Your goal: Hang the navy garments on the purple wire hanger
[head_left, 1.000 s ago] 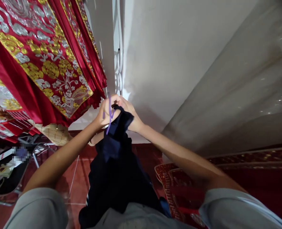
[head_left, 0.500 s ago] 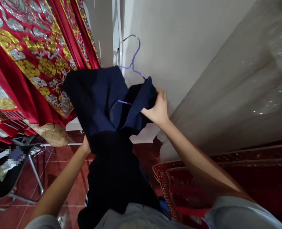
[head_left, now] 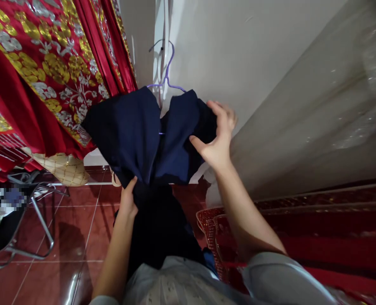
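A dark navy garment (head_left: 133, 127) hangs in front of me on a thin purple hanger (head_left: 168, 74). Its two front panels fall on either side of a gap, through which a bit of the hanger's lower bar shows. At the garment's lower left edge, my left hand (head_left: 129, 201) pinches the cloth, thumb in front and the other fingers hidden behind it. My right hand (head_left: 219, 135) is beside the right shoulder of the garment, open, thumb and fingers spread apart, the thumb tip against the cloth.
Red cloth with gold and silver sequins (head_left: 57, 63) hangs at the left. Below it stands a black folding chair (head_left: 9, 233) with items on it. A pale wall (head_left: 238, 51) is behind the hanger. Clear plastic sheeting (head_left: 318, 106) and red beaded fabric (head_left: 286, 237) lie to the right.
The right panel has been spread out flatter, and the hanger now sits further left. My right hand's grip has loosened and its fingers spread. My left hand has moved right and come into fuller view.
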`<state>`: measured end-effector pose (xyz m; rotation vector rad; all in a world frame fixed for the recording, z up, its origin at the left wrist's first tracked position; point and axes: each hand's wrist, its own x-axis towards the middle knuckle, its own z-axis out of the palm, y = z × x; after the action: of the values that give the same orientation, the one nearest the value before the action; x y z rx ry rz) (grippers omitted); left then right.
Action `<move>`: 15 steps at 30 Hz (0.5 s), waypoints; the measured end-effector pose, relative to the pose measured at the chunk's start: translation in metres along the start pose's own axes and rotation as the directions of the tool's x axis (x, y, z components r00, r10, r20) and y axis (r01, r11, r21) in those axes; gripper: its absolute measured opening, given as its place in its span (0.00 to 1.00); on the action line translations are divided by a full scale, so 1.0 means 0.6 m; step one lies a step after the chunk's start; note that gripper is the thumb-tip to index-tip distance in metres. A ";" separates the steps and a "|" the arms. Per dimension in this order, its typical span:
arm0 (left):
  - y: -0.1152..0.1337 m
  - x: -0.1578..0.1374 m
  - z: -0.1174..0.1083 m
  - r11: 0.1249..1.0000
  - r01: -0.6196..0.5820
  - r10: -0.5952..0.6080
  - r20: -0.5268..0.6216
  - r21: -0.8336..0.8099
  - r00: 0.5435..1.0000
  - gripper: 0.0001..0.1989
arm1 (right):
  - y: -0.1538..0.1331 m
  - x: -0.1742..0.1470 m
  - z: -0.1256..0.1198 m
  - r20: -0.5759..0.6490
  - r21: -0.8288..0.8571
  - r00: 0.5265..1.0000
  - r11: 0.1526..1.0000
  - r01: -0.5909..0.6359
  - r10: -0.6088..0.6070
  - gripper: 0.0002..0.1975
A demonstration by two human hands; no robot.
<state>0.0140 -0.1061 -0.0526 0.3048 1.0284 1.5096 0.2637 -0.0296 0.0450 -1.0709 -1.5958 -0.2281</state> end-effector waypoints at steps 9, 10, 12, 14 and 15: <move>-0.050 -0.062 0.026 0.993 0.098 -0.099 -0.006 -0.066 0.995 0.18 | -0.124 -0.206 0.101 0.186 0.402 0.670 0.567 -0.719 0.719 0.19; -0.053 -0.061 0.024 0.996 0.077 -0.077 -0.008 -0.046 0.997 0.19 | -0.124 -0.212 0.097 0.331 0.380 0.618 0.498 -0.779 0.714 0.17; -0.056 -0.050 0.015 1.000 0.008 -0.008 -0.017 0.006 1.000 0.21 | -0.117 -0.212 0.078 0.613 0.275 0.487 0.410 -0.870 0.622 0.14; -0.055 -0.032 0.002 0.987 -0.146 0.149 -0.039 0.072 0.988 0.22 | -0.108 -0.207 0.054 0.755 0.159 0.373 0.401 -0.902 0.540 0.15; -0.053 -0.023 -0.007 0.956 -0.269 0.276 -0.046 0.120 0.960 0.22 | -0.105 -0.204 0.044 0.779 0.125 0.345 0.410 -0.904 0.523 0.17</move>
<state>0.0358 -0.1238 -0.0735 0.4990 1.1594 1.7192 0.1926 -0.1106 -0.0445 -1.3706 -1.3497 1.3605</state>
